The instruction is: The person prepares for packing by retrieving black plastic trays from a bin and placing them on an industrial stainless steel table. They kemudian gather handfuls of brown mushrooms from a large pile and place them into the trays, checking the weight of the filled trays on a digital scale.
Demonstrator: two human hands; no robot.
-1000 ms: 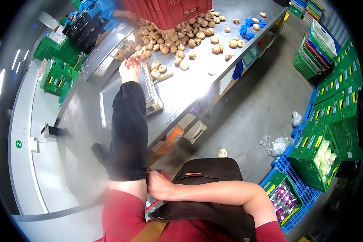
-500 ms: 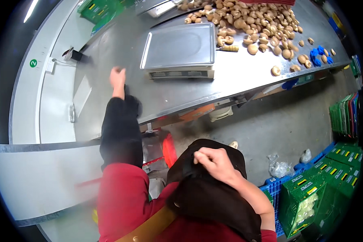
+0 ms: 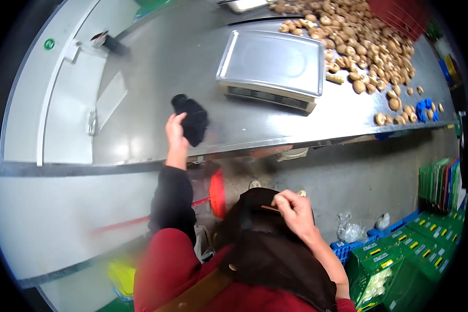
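My left hand (image 3: 176, 136) reaches over the near left part of the steel table, its fingers closed on the edge of a soft black cloth piece (image 3: 193, 122). What kind of garment or cloth it is, I cannot make out. A black sleeve covers that forearm. In front of my dark apron (image 3: 255, 223), my right hand (image 3: 296, 212) is held with curled fingers, its forearm bare. Beside these fingertips shows a thin reddish-brown strip (image 3: 270, 208); whether they grip it is unclear. A flat scale with a metal tray top (image 3: 273, 57) stands on the table, right of the cloth.
Brown mushrooms (image 3: 359, 47) are heaped behind and right of the scale, near a red crate (image 3: 400, 15) and blue crumpled gloves (image 3: 425, 109). A white sheet (image 3: 112, 99) lies by the left wall. Green crates (image 3: 379, 257) stand lower right; a red dustpan-like thing (image 3: 217, 193) is below the table.
The view has shifted, so the scale and mushrooms appear farther right. The black cloth, partly behind my left forearm before, is now at my left fingers. My right hand stays by the apron.
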